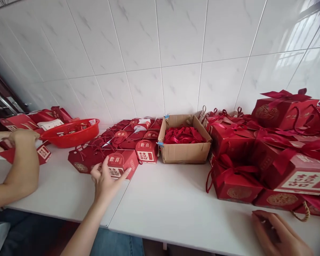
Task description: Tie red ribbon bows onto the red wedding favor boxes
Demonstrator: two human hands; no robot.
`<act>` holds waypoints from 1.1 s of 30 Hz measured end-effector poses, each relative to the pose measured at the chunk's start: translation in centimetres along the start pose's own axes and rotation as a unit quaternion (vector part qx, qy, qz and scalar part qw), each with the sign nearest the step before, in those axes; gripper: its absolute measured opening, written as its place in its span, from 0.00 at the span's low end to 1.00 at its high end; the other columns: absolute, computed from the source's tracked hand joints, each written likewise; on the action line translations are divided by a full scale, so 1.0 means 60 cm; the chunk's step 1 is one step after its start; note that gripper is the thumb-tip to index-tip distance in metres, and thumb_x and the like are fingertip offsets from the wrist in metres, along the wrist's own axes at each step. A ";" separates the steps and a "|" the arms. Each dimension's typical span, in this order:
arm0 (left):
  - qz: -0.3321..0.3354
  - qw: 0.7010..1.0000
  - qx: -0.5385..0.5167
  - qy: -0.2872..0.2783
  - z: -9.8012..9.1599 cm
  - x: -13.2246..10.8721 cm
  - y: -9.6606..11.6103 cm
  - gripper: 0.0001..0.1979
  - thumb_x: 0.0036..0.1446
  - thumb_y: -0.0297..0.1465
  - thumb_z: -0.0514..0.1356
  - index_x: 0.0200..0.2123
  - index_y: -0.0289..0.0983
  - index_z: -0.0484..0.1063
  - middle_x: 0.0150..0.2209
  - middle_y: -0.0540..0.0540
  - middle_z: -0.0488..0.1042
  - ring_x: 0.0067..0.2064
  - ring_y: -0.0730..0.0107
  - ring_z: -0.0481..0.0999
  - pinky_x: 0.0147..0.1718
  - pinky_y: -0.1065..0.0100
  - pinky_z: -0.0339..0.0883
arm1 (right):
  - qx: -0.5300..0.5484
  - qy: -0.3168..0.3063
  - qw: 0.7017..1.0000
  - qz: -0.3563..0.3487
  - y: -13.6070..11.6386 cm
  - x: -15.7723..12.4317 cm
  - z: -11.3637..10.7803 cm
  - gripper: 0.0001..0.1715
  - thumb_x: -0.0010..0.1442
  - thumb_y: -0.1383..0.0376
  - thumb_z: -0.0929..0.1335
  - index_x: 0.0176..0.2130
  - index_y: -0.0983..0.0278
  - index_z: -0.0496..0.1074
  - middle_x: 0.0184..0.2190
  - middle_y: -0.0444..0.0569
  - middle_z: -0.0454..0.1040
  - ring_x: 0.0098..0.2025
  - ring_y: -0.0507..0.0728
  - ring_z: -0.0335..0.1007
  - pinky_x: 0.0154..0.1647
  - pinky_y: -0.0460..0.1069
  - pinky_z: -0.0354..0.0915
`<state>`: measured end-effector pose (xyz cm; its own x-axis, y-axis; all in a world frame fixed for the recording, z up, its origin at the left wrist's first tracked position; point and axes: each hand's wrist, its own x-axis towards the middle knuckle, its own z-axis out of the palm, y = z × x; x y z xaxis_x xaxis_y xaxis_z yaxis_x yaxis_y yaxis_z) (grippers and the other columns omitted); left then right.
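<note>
My left hand spans a red candy gift box with cream labels, thumb on its right side and fingers on its left. This box sits at the front of a cluster of similar red boxes with cord handles. My right hand is low at the right, fingers loosely bent and a gap showing between them, with no object visible in it. Close behind it are stacked red boxes tied with ribbon bows. Part of its palm side is hidden.
A cardboard box of red ribbons stands against the tiled wall. Left of the cluster is a red plastic basin with small wrapped items. At far left, a co-worker's hands handle a red box. All rest on a white table.
</note>
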<state>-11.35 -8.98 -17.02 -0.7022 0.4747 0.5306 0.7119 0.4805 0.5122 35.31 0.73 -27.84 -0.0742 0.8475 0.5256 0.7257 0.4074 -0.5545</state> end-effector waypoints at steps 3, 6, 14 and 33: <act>0.013 0.998 -0.047 0.036 0.013 0.001 -0.010 0.49 0.41 0.48 0.65 0.64 0.37 0.52 0.55 0.35 0.52 0.61 0.42 0.55 0.58 0.45 0.59 | 0.002 -0.002 1.000 -0.008 -0.016 0.005 -0.005 0.17 0.55 0.50 0.66 0.34 0.60 0.72 0.28 0.49 0.76 0.21 0.55 0.71 0.19 0.46 0.67; 0.035 0.992 -0.121 0.031 0.009 0.012 -0.028 0.52 0.38 0.47 0.67 0.64 0.37 0.51 0.54 0.35 0.54 0.55 0.46 0.63 0.47 0.50 0.71 | 0.002 0.012 1.000 -0.021 -0.029 0.009 -0.008 0.17 0.58 0.51 0.64 0.34 0.61 0.72 0.29 0.48 0.75 0.24 0.54 0.73 0.23 0.44 0.69; 0.119 0.988 -0.096 -0.029 -0.009 0.020 -0.075 0.36 0.47 0.50 0.60 0.58 0.39 0.64 0.50 0.39 0.58 0.57 0.45 0.60 0.51 0.47 0.69 | -0.005 0.012 0.998 -0.055 -0.022 0.007 -0.006 0.15 0.60 0.54 0.65 0.36 0.62 0.71 0.29 0.48 0.74 0.24 0.51 0.72 0.23 0.41 0.68; 0.096 0.927 -0.260 -0.252 -0.023 -0.019 -0.074 0.21 0.61 0.44 0.54 0.55 0.43 0.65 0.59 0.42 0.64 0.63 0.54 0.62 0.62 0.54 0.59 | -0.013 -0.008 0.999 -0.036 -0.011 0.003 -0.007 0.17 0.58 0.51 0.65 0.36 0.61 0.72 0.27 0.47 0.74 0.20 0.51 0.70 0.17 0.41 0.66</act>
<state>-13.71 -12.64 -18.99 -0.3859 0.8616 0.3298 0.6414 -0.0064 0.7672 35.09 0.45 -27.13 -0.1369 0.8219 0.5530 0.7361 0.4580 -0.4984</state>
